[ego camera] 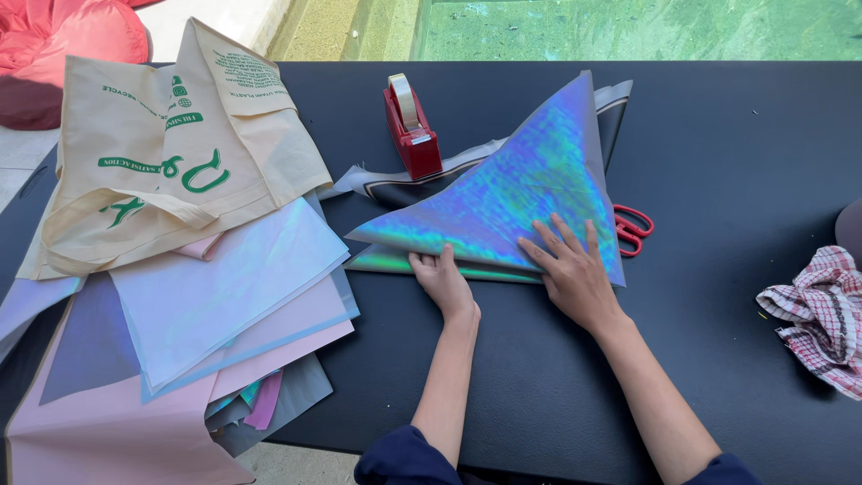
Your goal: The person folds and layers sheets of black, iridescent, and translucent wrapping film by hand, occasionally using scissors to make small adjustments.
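The right hand (570,265) lies flat, fingers spread, pinning the folded foil sheet (521,193) to the table (718,153); the left hand (440,278) presses its lower edge, apparently creasing it; neither grasps anything.

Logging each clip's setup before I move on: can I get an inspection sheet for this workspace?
Surface: dark table, mostly bare on the right side.
Job's things: iridescent sheet folded into a triangle, lying flat over a dark sheet.
Clutter: red tape dispenser behind the fold; red scissors partly under its right edge; cream tote bag on a stack of pastel sheets; checked cloth at far right.
Hands: left hand presses the lower edge; right hand lies flat, fingers spread on the sheet.
Cables: nothing seen.
Surroundings: green floor beyond the table; red cushion top left.
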